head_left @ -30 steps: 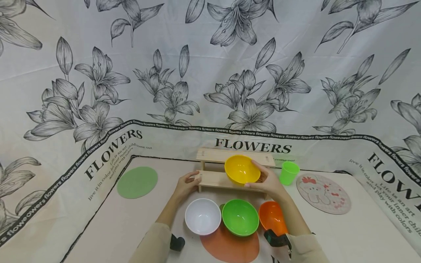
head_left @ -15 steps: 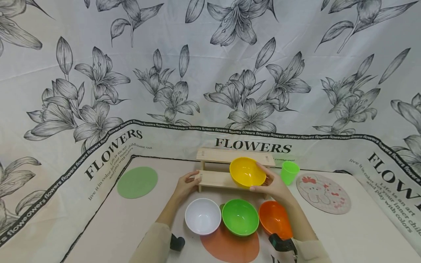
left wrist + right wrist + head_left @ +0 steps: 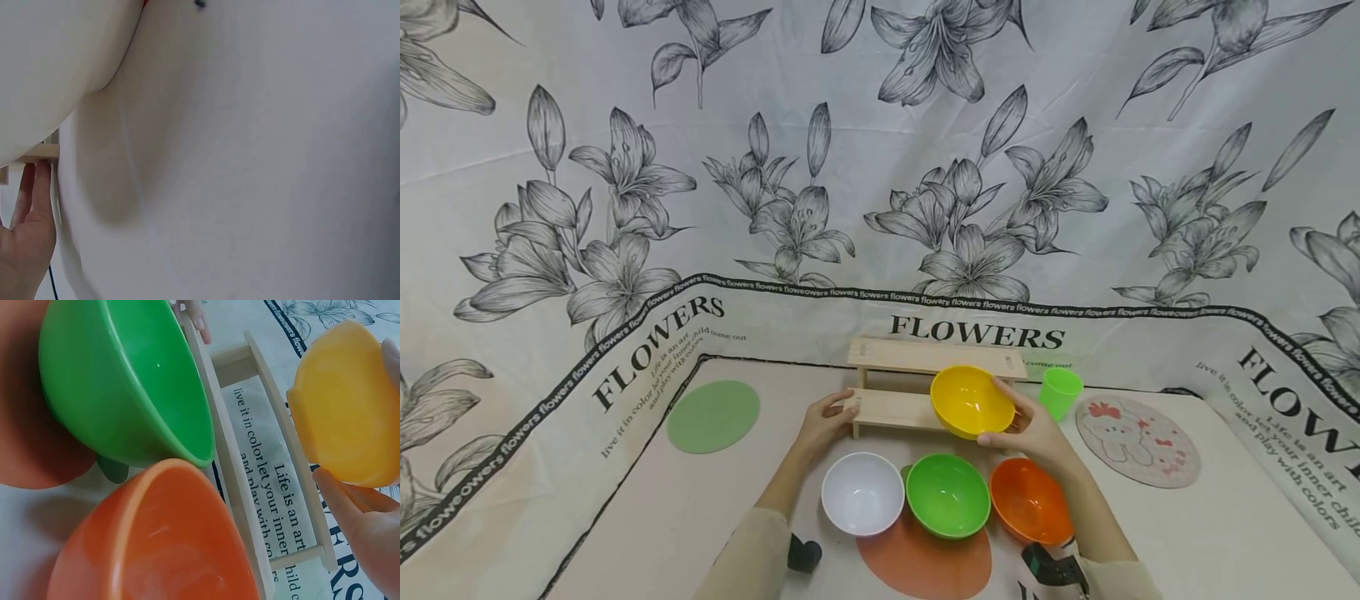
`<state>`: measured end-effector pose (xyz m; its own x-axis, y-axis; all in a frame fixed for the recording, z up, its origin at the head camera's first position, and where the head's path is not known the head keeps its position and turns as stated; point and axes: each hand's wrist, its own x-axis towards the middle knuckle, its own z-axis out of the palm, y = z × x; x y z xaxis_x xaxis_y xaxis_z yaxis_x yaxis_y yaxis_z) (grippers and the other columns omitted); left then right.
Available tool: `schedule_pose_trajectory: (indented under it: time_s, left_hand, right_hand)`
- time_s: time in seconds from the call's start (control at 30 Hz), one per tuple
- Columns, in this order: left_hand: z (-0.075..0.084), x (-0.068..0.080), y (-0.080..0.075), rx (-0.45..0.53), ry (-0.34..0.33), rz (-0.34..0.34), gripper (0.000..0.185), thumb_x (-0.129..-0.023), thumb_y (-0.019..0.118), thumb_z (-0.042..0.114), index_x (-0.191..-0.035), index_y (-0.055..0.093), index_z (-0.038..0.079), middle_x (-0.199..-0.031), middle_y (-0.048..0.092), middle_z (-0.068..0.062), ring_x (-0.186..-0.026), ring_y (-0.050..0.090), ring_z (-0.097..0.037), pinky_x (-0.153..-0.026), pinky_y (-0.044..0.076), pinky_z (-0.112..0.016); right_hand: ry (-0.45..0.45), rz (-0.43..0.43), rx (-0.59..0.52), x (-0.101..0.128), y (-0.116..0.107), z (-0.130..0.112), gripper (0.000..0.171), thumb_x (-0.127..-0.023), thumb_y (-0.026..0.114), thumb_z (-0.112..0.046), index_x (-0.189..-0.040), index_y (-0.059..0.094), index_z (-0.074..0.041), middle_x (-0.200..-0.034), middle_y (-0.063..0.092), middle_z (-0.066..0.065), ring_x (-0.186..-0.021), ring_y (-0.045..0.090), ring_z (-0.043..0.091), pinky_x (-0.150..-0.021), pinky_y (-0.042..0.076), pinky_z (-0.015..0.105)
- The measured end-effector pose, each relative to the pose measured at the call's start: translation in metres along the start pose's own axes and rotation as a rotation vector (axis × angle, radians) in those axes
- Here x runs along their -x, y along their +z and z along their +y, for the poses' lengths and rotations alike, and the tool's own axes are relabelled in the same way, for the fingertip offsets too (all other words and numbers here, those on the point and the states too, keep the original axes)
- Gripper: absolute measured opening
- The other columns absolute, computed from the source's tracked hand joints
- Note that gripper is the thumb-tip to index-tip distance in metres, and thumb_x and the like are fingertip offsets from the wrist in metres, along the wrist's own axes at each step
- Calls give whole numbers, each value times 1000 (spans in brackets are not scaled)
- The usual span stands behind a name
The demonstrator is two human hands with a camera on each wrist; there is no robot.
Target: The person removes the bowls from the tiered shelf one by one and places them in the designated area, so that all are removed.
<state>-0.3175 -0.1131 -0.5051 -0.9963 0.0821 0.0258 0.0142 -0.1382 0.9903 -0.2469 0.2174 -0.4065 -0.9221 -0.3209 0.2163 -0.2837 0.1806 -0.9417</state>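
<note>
My right hand (image 3: 1028,425) grips a yellow bowl (image 3: 972,400) by its right side and holds it tilted just in front of the lower step of a small wooden two-step shelf (image 3: 891,410). In the right wrist view the yellow bowl (image 3: 340,406) is pinched between thumb and fingers above the shelf (image 3: 262,469). My left hand (image 3: 826,421) holds the left end of the shelf's lower step; its fingers (image 3: 34,194) touch the wood. A white bowl (image 3: 862,493), a green bowl (image 3: 948,495) and an orange bowl (image 3: 1030,500) stand in a row in front.
A green cup (image 3: 1059,394) stands right of the shelf. A round mat with a cartoon print (image 3: 1138,442) lies at the right, a green round mat (image 3: 712,415) at the left, and an orange mat (image 3: 925,562) under the green bowl. Flowered cloth covers the table and the wall.
My right hand has carried the yellow bowl to the right and a little lower, off the shelf's middle. The left hand has stayed on the shelf's end.
</note>
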Motion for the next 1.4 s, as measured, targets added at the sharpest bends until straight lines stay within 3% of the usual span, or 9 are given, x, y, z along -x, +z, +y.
schedule_pose_trajectory:
  time_s: [0.1,0.17,0.33,0.47,0.7,0.93,1.4]
  left_hand:
    - [-1,0,0,1,2,-4,46,-86,66,3,-129,52,-5,-111,60,-29,-91,65,-22,-89,54,-38]
    - [-2,0,-1,-2,2,-6,46,-86,66,3,-129,52,-5,-112,60,-29,-92,64,-22,-88,54,-37]
    - [-3,-1,-2,2,-1,-3,46,-86,66,2,-129,52,-5,-112,60,-29,-93,64,-23,-88,54,-36]
    - [-3,0,-2,1,-8,-1,45,-86,65,2,-129,51,-5,-113,60,-29,-93,64,-22,-89,54,-37]
    - [-3,0,-1,-7,-4,-2,45,-86,65,2,-129,52,-5,-113,60,-29,-93,64,-23,-88,54,-37]
    - [-3,0,-2,-2,-1,-1,45,-86,66,3,-129,52,-6,-113,60,-29,-93,64,-23,-88,55,-37]
    - [-2,-1,-2,-7,-14,-15,46,-87,66,5,-130,52,-3,-115,59,-28,-98,64,-26,-89,54,-36]
  right_hand:
    - [18,7,3,3,-2,1,87,-79,73,-3,-148,21,-1,-150,22,28,-121,47,22,-92,47,16]
    - [34,15,13,5,-2,1,87,-79,73,-4,-149,21,-2,-150,22,26,-123,45,23,-93,45,14]
    - [61,31,49,10,-5,0,88,-79,74,-7,-149,21,-4,-151,22,25,-130,34,39,-93,42,10]
    - [65,36,63,13,-8,2,88,-79,74,-8,-149,21,-4,-151,21,25,-131,32,41,-93,42,9]
    - [72,62,83,21,-14,4,85,-81,73,-7,-149,22,-4,-150,25,24,-124,44,13,-92,43,10]
    - [101,87,121,28,-20,5,85,-81,73,-10,-149,21,-3,-152,22,24,-131,33,42,-89,44,9]
    - [132,120,137,38,-29,7,86,-82,72,-12,-149,19,-2,-152,19,25,-131,32,46,-87,44,8]
